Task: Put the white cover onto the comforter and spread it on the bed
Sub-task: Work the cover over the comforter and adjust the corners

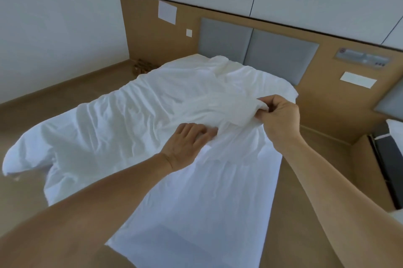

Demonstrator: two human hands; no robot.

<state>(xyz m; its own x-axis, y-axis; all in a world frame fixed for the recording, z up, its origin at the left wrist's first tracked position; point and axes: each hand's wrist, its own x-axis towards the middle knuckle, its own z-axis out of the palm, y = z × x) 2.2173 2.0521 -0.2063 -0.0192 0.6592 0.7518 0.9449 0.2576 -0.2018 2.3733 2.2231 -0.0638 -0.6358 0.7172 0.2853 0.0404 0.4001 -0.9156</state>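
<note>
A rumpled white cover (122, 119) lies over most of the bed (202, 213), its left end hanging off the bed's side toward the floor. A cream-coloured comforter (220, 67) shows near the headboard. My right hand (281, 119) pinches a lifted fold of the white cover at the bed's right edge. My left hand (187, 145) lies flat with straight fingers on the fabric just below that fold, fingertips slipped under its edge.
A grey padded headboard (257, 51) and tan wall panel stand behind the bed. Wooden floor surrounds the bed on both sides. A dark bedside unit (386, 158) sits at the right. Small brown objects (141, 66) lie on the floor at the far left corner.
</note>
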